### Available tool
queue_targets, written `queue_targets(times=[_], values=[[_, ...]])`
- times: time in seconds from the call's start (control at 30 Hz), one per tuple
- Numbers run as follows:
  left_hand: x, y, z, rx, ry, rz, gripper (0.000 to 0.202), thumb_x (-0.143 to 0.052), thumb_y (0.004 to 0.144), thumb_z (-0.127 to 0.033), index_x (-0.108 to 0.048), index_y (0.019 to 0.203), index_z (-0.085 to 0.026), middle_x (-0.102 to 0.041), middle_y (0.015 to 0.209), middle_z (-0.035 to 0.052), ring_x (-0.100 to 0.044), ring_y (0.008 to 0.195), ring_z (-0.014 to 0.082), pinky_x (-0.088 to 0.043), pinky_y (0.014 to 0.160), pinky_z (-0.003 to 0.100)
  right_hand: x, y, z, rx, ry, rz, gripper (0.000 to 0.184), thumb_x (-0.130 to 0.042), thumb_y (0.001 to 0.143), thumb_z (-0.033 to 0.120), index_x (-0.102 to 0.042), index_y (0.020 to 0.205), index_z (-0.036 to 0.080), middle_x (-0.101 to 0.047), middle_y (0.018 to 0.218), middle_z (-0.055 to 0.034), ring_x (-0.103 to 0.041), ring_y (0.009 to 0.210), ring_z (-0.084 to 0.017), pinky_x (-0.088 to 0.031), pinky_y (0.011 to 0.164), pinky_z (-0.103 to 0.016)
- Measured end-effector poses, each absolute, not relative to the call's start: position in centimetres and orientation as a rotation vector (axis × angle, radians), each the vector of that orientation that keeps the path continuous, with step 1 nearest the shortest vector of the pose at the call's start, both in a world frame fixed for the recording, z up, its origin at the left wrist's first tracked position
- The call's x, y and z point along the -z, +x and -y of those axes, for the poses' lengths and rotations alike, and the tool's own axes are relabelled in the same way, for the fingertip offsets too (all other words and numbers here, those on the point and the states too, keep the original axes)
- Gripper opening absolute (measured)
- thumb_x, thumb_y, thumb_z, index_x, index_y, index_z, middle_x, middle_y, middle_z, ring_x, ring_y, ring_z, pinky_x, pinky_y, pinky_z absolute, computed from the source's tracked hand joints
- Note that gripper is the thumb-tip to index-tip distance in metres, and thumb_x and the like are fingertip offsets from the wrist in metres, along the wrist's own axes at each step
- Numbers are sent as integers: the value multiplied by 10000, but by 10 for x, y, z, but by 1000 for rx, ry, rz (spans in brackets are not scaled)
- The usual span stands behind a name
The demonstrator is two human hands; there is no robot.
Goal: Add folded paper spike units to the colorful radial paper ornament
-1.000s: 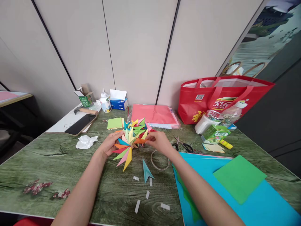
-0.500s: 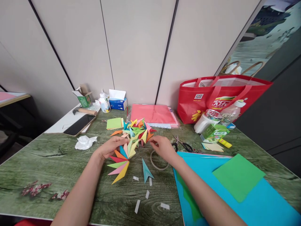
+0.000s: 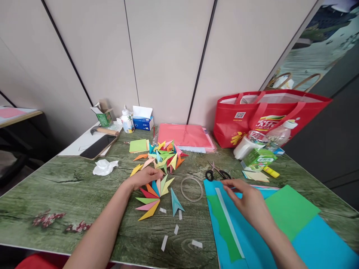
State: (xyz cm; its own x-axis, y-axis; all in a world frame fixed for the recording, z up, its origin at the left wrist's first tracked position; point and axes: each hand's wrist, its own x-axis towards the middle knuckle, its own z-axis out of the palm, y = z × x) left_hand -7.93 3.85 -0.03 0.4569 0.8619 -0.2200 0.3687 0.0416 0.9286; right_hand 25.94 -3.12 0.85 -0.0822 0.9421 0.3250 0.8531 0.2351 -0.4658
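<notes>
My left hand (image 3: 147, 177) is closed at the upper end of a fan of folded paper pieces (image 3: 150, 201) in several colours, its thumb and fingers pinched together there. The fan lies spread on the table, its points facing outward. Over the blue paper sheets (image 3: 252, 239) my right hand (image 3: 244, 196) hovers, thumb and fingers apart, with nothing visible between them. A loose light-blue folded paper piece (image 3: 176, 202) lies right of the fan. Behind my left hand is a heap of colourful folded pieces (image 3: 165, 155). A roll of tape (image 3: 183, 190) lies flat between my hands.
Small white strips (image 3: 197, 244) lie near the front. Scissors (image 3: 213, 172) rest beyond my right hand. A green square (image 3: 291, 209) lies on the blue sheets. At the back stand a red bag (image 3: 230, 119), a tissue box (image 3: 143, 122) and a glue bottle (image 3: 127, 122). A phone (image 3: 98, 147) lies left.
My right hand has moved right, from the heap of folded pieces to above the blue sheets, and its fingers have parted. My left hand stays at the fan. The view has shifted slightly.
</notes>
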Motion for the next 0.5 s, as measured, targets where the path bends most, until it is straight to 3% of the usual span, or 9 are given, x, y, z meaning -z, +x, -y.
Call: queue_targets(times=[0.23, 0.37, 0.5], values=[[-8, -77, -36, -577, 1855, -1294, 436, -510, 741, -476, -472, 437, -167, -325, 437, -42, -249, 440, 90, -183, 439, 230, 6, 220, 40, -476, -1434, 2188, 178, -487, 797, 232, -632, 899, 221, -612, 1003, -77, -583, 931, -215, -471, 798, -337], [-21, -76, -33, -677, 1910, -1329, 344, -571, 711, -414, -559, 469, -170, -407, 422, -34, -317, 431, 100, -218, 443, 222, 6, 191, 31, -589, -1482, 2274, 177, -541, 741, 125, -633, 886, 168, -572, 1020, -100, -577, 880, -205, -463, 757, -319], [-39, -78, -26, -792, 2024, -1374, 265, -580, 729, -336, -606, 512, -184, -506, 479, -6, -384, 453, 118, -258, 473, 219, 11, 188, 26, -653, -1457, 2281, 96, -535, 758, 122, -625, 755, 155, -576, 937, -94, -566, 846, -197, -455, 723, -309]])
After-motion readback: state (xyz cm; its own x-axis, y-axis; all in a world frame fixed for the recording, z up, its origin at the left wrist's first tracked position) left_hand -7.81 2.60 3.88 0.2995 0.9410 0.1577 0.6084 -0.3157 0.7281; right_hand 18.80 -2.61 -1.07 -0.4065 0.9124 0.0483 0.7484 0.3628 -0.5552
